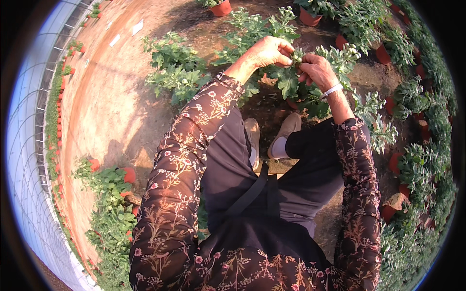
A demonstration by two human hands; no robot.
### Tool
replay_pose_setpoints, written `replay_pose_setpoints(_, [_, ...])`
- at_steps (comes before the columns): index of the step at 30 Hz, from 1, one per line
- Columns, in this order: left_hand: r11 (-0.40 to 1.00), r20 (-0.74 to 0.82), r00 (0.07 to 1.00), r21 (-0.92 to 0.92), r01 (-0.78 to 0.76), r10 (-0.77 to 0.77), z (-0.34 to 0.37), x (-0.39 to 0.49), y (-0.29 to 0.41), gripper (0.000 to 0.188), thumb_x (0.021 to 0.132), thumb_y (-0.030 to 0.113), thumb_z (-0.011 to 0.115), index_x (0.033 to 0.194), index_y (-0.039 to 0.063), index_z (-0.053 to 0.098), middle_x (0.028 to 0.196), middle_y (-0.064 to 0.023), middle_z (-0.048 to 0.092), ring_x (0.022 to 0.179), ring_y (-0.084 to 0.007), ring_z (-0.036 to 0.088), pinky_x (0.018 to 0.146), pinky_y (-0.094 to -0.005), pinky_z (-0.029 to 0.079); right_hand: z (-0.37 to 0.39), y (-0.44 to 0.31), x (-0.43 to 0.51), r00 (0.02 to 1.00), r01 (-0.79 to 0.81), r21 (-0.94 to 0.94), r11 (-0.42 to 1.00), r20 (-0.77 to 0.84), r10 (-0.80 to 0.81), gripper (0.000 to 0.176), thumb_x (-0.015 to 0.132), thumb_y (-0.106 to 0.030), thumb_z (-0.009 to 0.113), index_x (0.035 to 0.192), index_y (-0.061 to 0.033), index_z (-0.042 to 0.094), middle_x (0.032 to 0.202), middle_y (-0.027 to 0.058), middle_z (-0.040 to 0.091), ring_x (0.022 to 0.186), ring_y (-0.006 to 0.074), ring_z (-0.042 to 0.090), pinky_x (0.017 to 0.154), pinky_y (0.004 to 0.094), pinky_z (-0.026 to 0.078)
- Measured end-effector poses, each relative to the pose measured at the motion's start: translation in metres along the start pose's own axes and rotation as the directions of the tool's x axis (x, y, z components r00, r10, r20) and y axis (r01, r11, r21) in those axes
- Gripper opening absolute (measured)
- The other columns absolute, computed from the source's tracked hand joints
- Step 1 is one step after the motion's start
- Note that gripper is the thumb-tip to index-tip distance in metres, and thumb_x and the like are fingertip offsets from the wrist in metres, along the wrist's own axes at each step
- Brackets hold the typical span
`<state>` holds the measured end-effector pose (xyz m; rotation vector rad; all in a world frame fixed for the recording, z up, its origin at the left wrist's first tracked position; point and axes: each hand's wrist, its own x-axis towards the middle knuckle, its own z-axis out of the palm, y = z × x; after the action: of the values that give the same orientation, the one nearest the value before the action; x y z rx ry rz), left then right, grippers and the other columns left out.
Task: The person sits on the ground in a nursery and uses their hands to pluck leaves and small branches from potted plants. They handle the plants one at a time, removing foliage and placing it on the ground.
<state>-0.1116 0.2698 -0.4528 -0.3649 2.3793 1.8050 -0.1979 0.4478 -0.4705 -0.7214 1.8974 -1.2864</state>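
A chrysanthemum-like plant with lobed green leaves [288, 82] grows in front of my feet. Near its top is a cluster of pale green buds [297, 57], held between my two hands. My left hand [271, 54] has its thumb and fingertips pinched at the cluster's left side. From the other side, the bent fingers and thumb of my right hand [318, 71], with a white band on the wrist, grip just under the buds. The exact contact of the fingertips is partly hidden. More budding stems [344, 58] rise just beyond my right hand.
Leafy plants [176, 67] stand close at the left of my hands, others [255, 27] beyond. Red-orange pots [384, 54] with plants line the right side; more plants [109, 203] sit at lower left. My shoes [287, 129] rest on bare soil. White scraps [137, 27] lie on the ground.
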Motion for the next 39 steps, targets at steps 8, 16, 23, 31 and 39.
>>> replay_pose_setpoints(8, [0.999, -0.02, 1.0, -0.051, -0.001, 0.0, -0.009, -0.007, 0.003, 0.02, 0.081, 0.008, 0.067, 0.098, -0.001, 0.065, 0.09, -0.0074, 0.066, 0.079, -0.0146, 0.064, 0.07, -0.0278, 0.055, 0.015, 0.021, 0.009, 0.956, 0.192, -0.349, 0.917, -0.146, -0.255, 0.031, 0.065, -0.022, 0.065, 0.085, 0.0006, 0.065, 0.08, 0.0134, 0.067, 0.076, 0.0282, 0.065, 0.073, 0.0356, 0.049])
replay_pose_setpoints(16, [0.998, 0.024, 0.998, 0.028, 0.053, -0.054, -0.009, -0.011, 0.007, 0.022, 0.085, 0.011, 0.064, 0.103, -0.002, 0.062, 0.093, -0.0078, 0.065, 0.083, -0.0165, 0.065, 0.073, -0.0284, 0.056, 0.035, 0.019, 0.01, 0.984, 0.09, -0.028, 0.996, -0.149, -0.093, 0.03, 0.07, -0.018, 0.07, 0.093, -0.0004, 0.062, 0.069, 0.0105, 0.066, 0.058, 0.019, 0.064, 0.06, 0.03, 0.05])
replay_pose_setpoints(23, [0.982, 0.084, 0.988, -0.127, 0.143, -0.133, -0.013, -0.015, 0.007, 0.024, 0.086, 0.01, 0.063, 0.105, -0.003, 0.06, 0.092, -0.0091, 0.064, 0.079, -0.019, 0.066, 0.071, -0.0287, 0.057, 0.032, 0.028, 0.013, 0.989, 0.064, 0.126, 0.99, -0.138, -0.047, 0.027, 0.073, -0.017, 0.069, 0.093, -0.0003, 0.063, 0.066, 0.0067, 0.065, 0.056, 0.0096, 0.063, 0.042, 0.0241, 0.044])
replay_pose_setpoints(31, [0.966, -0.097, 0.994, 0.248, 0.074, -0.051, 0.011, -0.012, 0.022, 0.016, 0.077, 0.008, 0.061, 0.091, -0.001, 0.062, 0.073, -0.0045, 0.063, 0.062, -0.0104, 0.063, 0.056, -0.0239, 0.055, 0.03, 0.029, 0.01, 0.993, 0.051, 0.213, 0.976, -0.111, -0.028, 0.02, 0.076, -0.014, 0.067, 0.087, 0.0013, 0.061, 0.067, 0.0059, 0.065, 0.056, 0.0096, 0.062, 0.043, 0.0227, 0.046])
replay_pose_setpoints(39, [0.979, -0.102, 0.986, 0.144, 0.146, -0.132, 0.007, -0.021, 0.026, 0.012, 0.077, 0.011, 0.062, 0.082, 0.0, 0.061, 0.07, -0.0032, 0.061, 0.06, -0.0097, 0.062, 0.051, -0.0231, 0.053, 0.034, 0.025, 0.01, 0.997, 0.052, 0.254, 0.966, -0.068, -0.036, 0.014, 0.077, -0.012, 0.065, 0.079, -0.0008, 0.058, 0.064, 0.0055, 0.063, 0.054, 0.0095, 0.061, 0.043, 0.0224, 0.045])
